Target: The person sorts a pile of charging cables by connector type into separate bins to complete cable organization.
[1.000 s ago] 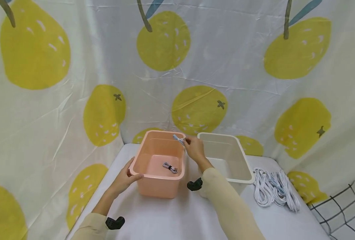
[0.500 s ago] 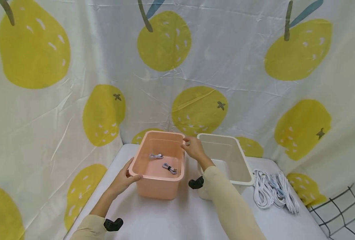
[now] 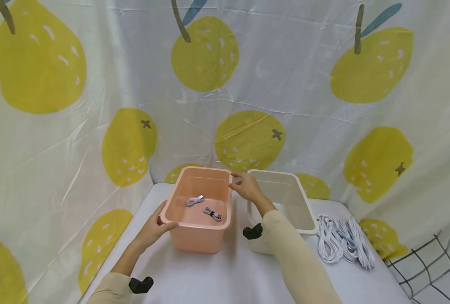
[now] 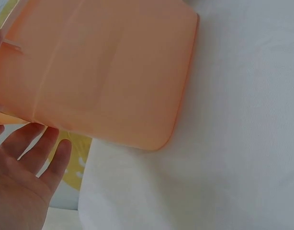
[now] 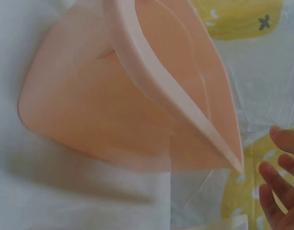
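Note:
My left hand (image 3: 151,228) grips the near left corner of a peach plastic bin (image 3: 198,240), its thumb over the front rim and its fingers along the left side. In the left wrist view the fingers (image 4: 55,160) reach to the bin's edge. Two small bundled charging cables lie on the bin's floor: a pale cable (image 3: 195,201) farther back and a cable with a dark tie (image 3: 212,214) nearer the front. My right hand (image 3: 249,188) hovers at the bin's right rim, holding nothing, its fingers loosely bent.
A cream bin (image 3: 309,232) stands to the right, partly behind my right forearm. Beyond it several coiled white cables (image 3: 329,240) lie on the white-covered table. A fruit-print curtain (image 3: 191,126) hangs behind, and a black wire grid (image 3: 434,261) stands at lower right.
My right hand has let go of the pale cable, which dropped into the peach bin and now lies behind the other one. My left hand has kept its hold on the corner.

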`<action>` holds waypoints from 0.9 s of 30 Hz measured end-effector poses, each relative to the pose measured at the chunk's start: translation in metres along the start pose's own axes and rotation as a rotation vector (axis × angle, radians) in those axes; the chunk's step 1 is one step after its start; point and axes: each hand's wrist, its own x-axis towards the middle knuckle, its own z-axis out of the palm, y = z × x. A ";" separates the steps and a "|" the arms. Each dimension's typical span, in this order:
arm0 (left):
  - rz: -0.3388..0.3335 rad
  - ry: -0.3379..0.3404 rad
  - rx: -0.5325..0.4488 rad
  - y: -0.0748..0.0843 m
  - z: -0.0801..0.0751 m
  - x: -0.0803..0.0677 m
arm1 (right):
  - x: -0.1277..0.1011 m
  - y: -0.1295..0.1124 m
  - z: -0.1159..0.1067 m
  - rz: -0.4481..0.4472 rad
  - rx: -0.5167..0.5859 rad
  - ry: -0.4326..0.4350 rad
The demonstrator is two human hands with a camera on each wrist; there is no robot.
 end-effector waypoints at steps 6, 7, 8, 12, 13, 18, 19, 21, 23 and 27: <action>0.003 -0.009 -0.008 0.003 -0.001 -0.001 | -0.006 0.003 -0.011 -0.023 -0.020 -0.011; 0.004 -0.010 -0.011 0.003 -0.001 -0.002 | -0.007 0.003 -0.013 -0.027 -0.018 -0.011; 0.006 -0.012 -0.012 0.004 -0.001 -0.002 | -0.008 0.003 -0.015 -0.033 -0.018 -0.011; 0.006 -0.015 -0.020 0.005 -0.003 -0.005 | -0.012 0.006 -0.023 -0.034 -0.013 -0.003; 0.005 -0.014 -0.019 0.005 -0.003 -0.005 | -0.013 0.006 -0.024 -0.029 -0.016 -0.002; -0.013 -0.005 0.009 0.004 -0.005 -0.007 | -0.016 0.010 -0.032 -0.003 -0.028 -0.003; -0.016 -0.001 0.017 0.004 -0.005 -0.007 | -0.017 0.011 -0.034 -0.001 -0.029 -0.005; -0.019 0.004 0.030 0.004 -0.005 -0.007 | -0.018 0.012 -0.038 0.006 -0.035 -0.005; -0.013 0.004 0.033 0.005 -0.005 -0.006 | -0.020 0.013 -0.043 0.011 -0.044 -0.001; -0.010 -0.009 0.026 0.005 -0.003 -0.003 | -0.024 0.016 -0.052 0.016 -0.054 0.010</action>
